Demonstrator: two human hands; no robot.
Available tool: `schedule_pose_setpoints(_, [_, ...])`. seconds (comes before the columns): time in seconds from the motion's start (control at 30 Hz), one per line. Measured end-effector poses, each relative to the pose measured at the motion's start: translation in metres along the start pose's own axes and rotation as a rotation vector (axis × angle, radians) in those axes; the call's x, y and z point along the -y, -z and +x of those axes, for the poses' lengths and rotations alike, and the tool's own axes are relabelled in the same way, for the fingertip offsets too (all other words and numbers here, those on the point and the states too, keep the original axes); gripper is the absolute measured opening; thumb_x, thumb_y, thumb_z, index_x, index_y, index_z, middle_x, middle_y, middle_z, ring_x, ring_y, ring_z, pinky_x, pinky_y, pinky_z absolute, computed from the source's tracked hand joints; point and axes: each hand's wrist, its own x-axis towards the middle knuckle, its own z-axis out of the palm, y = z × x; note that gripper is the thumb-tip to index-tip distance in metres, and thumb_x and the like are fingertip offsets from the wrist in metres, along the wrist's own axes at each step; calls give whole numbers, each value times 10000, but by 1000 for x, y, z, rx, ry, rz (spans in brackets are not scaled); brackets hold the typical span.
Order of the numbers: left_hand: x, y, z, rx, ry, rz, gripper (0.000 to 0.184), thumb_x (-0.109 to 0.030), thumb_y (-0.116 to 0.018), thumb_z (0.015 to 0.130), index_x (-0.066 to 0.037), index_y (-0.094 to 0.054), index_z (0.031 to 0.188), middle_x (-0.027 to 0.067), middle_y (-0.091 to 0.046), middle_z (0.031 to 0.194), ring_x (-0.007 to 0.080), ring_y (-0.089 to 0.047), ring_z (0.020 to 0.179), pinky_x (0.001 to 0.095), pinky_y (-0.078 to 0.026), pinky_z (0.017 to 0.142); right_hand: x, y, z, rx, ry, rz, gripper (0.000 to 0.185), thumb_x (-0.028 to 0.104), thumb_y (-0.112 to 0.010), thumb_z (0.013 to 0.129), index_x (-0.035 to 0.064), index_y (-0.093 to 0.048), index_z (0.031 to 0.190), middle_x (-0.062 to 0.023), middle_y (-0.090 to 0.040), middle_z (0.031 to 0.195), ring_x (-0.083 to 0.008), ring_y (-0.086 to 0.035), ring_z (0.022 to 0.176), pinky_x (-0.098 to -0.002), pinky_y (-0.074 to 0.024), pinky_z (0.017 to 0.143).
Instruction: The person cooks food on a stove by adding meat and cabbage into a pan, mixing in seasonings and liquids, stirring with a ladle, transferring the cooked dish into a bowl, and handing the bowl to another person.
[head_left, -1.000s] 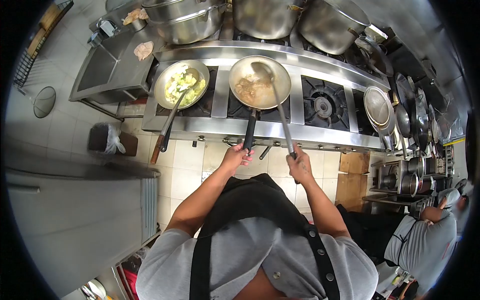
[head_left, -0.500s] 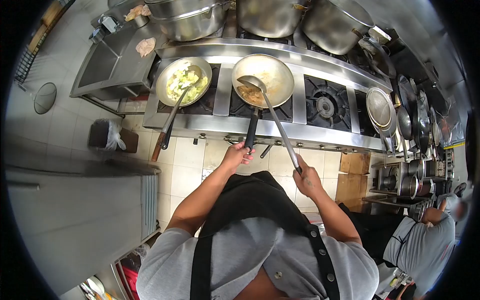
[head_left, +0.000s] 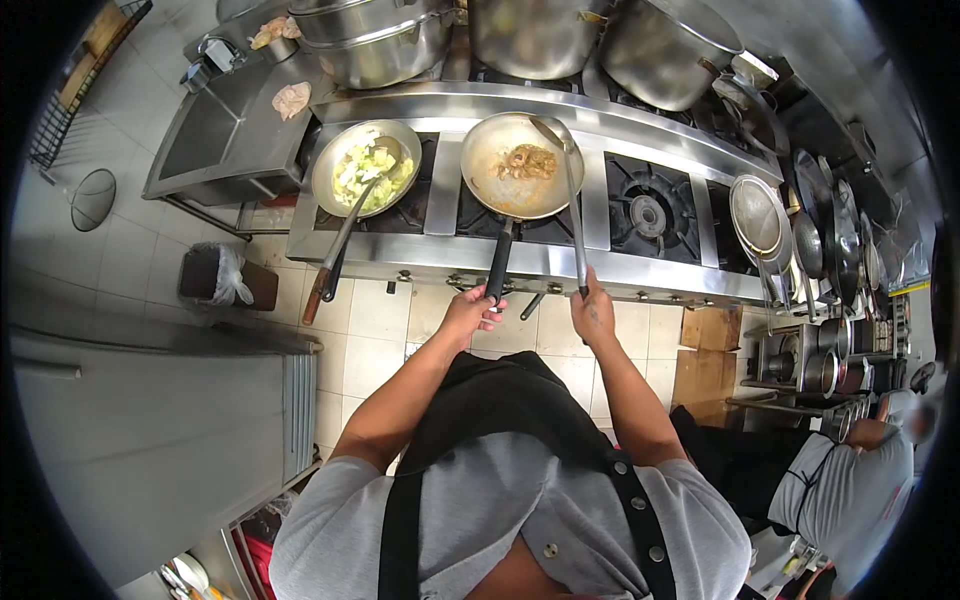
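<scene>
My left hand (head_left: 474,312) is closed round the black handle of a frying pan (head_left: 487,140) on the middle burner. Brown food (head_left: 527,162) lies in the upper middle of that pan. A long-handled ladle (head_left: 575,215) is in the grip of my right hand (head_left: 594,310); its bowl rests at the pan's upper right rim. Left of it, a second pan (head_left: 320,182) holds pale green and white chopped food (head_left: 365,172), with another ladle (head_left: 347,228) lying in it.
Large steel pots (head_left: 530,35) line the back of the stove. A bare burner (head_left: 645,211) sits right of my pan, with strainers (head_left: 757,215) beyond. A sink (head_left: 200,135) and a bin (head_left: 208,276) are at left. A co-worker (head_left: 840,470) is at lower right.
The ladle's bowl has swung from the pan's lower left to its upper right rim. The brown food has moved up from near the handle. My right hand has moved up and slightly left.
</scene>
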Motion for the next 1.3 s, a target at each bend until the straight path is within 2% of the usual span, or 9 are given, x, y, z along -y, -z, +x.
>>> schedule_pose_setpoints(0.17, [-2,0,2,18,-8,9,287,-129,-500,929,-64,-528,1208,43,-662,970,92,-597,703,229,-491,559,-3,6,-10,189,69,179,547,80,-540,790,20,-435,1323,-198,-551,698,-281,-540,580,-356,-462,603])
schedule_pose_setpoints(0.27, [-2,4,5,19,2,20,289,-133,-504,928,-62,-528,1207,46,-662,980,91,-598,699,227,-489,559,17,44,-44,304,-10,-47,544,76,-539,796,36,-425,1327,-155,-523,685,-218,-509,588,-344,-448,601])
schedule_pose_setpoints(0.47, [-3,5,5,32,17,43,281,-128,-492,933,-61,-530,1203,51,-660,1009,92,-595,699,233,-484,574,35,48,-83,374,-61,78,519,89,-540,812,77,-427,1319,-184,-533,616,-311,-602,574,-373,-467,576])
schedule_pose_setpoints(0.63, [-10,7,2,82,37,71,260,-127,-475,938,-61,-539,1181,44,-659,1007,98,-582,707,238,-486,590,27,14,-61,220,-178,217,489,104,-517,814,51,-463,1297,-189,-552,623,-316,-596,575,-382,-467,573])
schedule_pose_setpoints(0.87, [-7,20,15,136,58,84,346,-155,-532,908,-42,-504,1234,47,-647,1002,127,-609,721,264,-479,591,22,-28,-4,22,-25,-20,528,77,-503,794,3,-438,1313,-235,-579,744,-311,-575,636,-372,-468,637])
schedule_pose_setpoints(1.0, [-8,27,20,140,50,72,449,-170,-557,896,-13,-447,1302,57,-620,1034,146,-626,732,276,-487,591,38,-2,-10,158,-12,72,536,47,-517,790,-41,-425,1311,-145,-554,700,-222,-577,645,-351,-472,625])
schedule_pose_setpoints(1.03, [-7,30,23,144,60,81,466,-175,-561,894,-11,-437,1312,57,-613,1041,148,-628,734,278,-488,590,34,-1,-15,99,55,71,554,47,-526,796,-52,-406,1327,-77,-506,639,-155,-536,550,-318,-456,524])
schedule_pose_setpoints(1.13, [-6,32,26,151,87,77,444,-184,-563,894,-20,-456,1292,50,-607,1032,146,-628,738,279,-493,588,79,31,-33,126,-249,370,563,80,-534,809,-31,-404,1345,-70,-524,581,-137,-507,452,-277,-426,457])
schedule_pose_setpoints(1.3, [-18,32,33,70,-1,330,460,-191,-607,846,-13,-485,1253,61,-603,1003,187,-633,729,310,-492,593,108,60,-49,165,-311,606,527,31,-506,824,-9,-423,1343,-5,-484,567,-77,-436,382,-229,-365,373])
